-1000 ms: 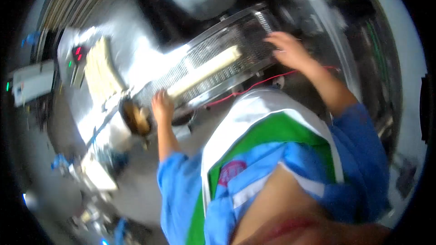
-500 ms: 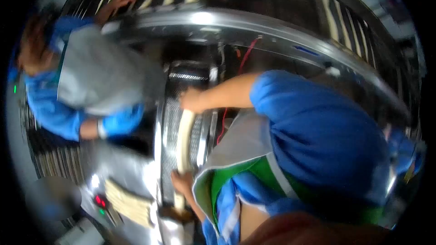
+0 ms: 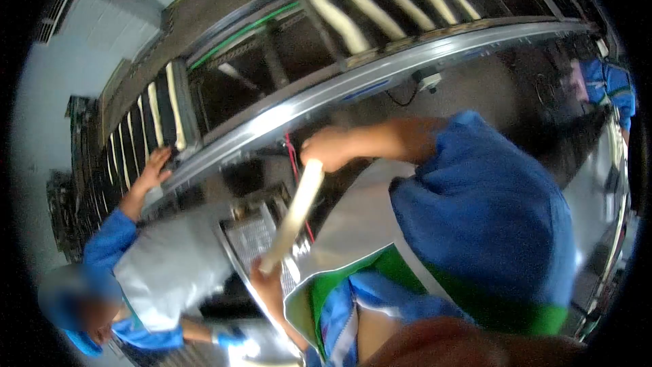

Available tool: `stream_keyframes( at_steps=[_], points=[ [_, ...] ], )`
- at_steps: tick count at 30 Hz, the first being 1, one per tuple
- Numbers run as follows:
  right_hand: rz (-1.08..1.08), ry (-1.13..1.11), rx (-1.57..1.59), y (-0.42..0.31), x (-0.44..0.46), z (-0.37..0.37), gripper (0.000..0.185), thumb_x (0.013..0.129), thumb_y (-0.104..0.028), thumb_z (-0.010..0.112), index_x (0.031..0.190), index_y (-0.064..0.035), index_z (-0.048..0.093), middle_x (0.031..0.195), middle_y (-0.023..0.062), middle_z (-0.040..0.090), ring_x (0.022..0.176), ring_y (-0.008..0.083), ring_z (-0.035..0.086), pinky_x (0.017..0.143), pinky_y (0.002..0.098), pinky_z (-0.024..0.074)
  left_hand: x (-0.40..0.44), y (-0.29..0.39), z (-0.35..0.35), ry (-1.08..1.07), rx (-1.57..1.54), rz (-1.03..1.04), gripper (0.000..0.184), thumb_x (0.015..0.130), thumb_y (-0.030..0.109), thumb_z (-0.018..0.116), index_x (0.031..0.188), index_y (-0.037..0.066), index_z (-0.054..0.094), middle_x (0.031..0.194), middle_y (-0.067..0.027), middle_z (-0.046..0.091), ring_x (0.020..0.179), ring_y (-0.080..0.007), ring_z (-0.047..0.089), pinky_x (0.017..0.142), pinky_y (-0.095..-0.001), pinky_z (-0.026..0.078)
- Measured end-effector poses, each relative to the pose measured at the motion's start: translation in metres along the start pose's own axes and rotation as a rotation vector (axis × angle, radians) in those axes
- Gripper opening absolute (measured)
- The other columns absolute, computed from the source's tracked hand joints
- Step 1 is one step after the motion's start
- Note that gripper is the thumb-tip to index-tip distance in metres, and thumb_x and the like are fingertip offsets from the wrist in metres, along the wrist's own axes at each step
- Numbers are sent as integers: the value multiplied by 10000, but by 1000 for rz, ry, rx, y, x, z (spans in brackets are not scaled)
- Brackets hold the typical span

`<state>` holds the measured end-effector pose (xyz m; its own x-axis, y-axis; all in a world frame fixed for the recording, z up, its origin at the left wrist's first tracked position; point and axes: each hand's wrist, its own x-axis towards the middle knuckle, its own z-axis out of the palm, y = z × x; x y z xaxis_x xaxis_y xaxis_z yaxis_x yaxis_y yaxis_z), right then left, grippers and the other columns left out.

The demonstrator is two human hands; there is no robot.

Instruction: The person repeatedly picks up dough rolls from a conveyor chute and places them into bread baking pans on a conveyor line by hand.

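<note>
Visibly cream-coloured strip, long, slim, tilted; left grip, right grip holding ends.

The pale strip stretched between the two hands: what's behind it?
Behind the pale strip, a red cord shows on either side, and a perforated metal tray near its lower end. Whatever lies directly behind the strip is covered.

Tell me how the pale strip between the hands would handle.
The pale strip is probably soft and bendable: similar strips on the tray lie curved. It might sag if one end were released, since the right hand and left hand hold opposite ends.
</note>
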<state>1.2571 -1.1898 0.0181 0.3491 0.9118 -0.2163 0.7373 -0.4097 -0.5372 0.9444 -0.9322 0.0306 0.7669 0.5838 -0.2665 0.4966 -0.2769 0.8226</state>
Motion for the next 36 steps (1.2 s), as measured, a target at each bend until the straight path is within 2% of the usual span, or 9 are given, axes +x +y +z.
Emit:
stream_keyframes(
  at_steps=[2,8,9,18,20,22,26,33,36],
  points=[
    [142,48,41,24,-53,-46,237,684,-112,656,918,-138,631,959,102,617,897,325,616,756,454,496,28,81,32,-86,308,100,383,694,34,730,1054,-5,607,966,-80,651,890,-174,588,800,-302,465],
    [377,530,149,126,-178,-93,401,671,-133,631,1069,-115,592,1033,114,583,956,332,584,794,438,483,98,192,137,-369,-16,319,378,669,-19,688,1038,11,610,959,-62,624,885,-151,566,823,-287,452],
    [383,555,204,134,-195,-101,410,663,-124,622,1070,-93,586,1031,121,578,951,340,581,797,433,483,88,232,154,-352,153,377,375,670,-16,674,1039,10,611,940,-57,623,894,-151,565,838,-288,445],
    [371,671,117,78,-232,-123,428,675,-174,642,1100,-129,616,1028,120,620,943,334,597,821,423,486,55,260,129,-487,123,329,354,684,-38,656,1028,22,596,993,-62,612,867,-138,561,761,-278,469],
    [407,652,211,110,-293,-135,424,676,-175,674,1097,-156,622,1015,105,631,906,317,609,799,410,489,51,258,176,-468,234,513,393,681,-22,669,1061,18,582,988,-77,604,835,-144,572,709,-276,486],
    [452,673,265,102,-320,-127,427,674,-173,693,1096,-170,629,1010,96,639,895,303,614,787,401,489,41,264,178,-585,-33,106,420,675,-6,675,1083,9,572,984,-104,598,791,-169,586,668,-289,501],
    [567,542,433,92,-379,-118,440,660,-161,745,1089,-199,653,1001,80,663,875,264,623,756,381,488,11,300,210,-681,-201,74,432,662,25,688,1075,-3,563,979,-108,591,757,-186,576,635,-274,489],
    [543,732,586,112,-490,-127,384,681,-113,757,1057,-117,680,1098,98,660,1005,226,630,859,322,498,-14,360,285,-778,-236,173,451,635,78,713,1055,5,565,986,-98,567,926,-203,542,813,-330,456],
    [550,981,580,133,-554,-132,368,682,-60,751,1042,-96,685,1156,117,639,1051,224,614,891,326,494,-27,428,349,-838,-297,234,390,673,-4,657,1047,-7,544,944,-72,562,863,-166,560,758,-267,468]
  ],
)
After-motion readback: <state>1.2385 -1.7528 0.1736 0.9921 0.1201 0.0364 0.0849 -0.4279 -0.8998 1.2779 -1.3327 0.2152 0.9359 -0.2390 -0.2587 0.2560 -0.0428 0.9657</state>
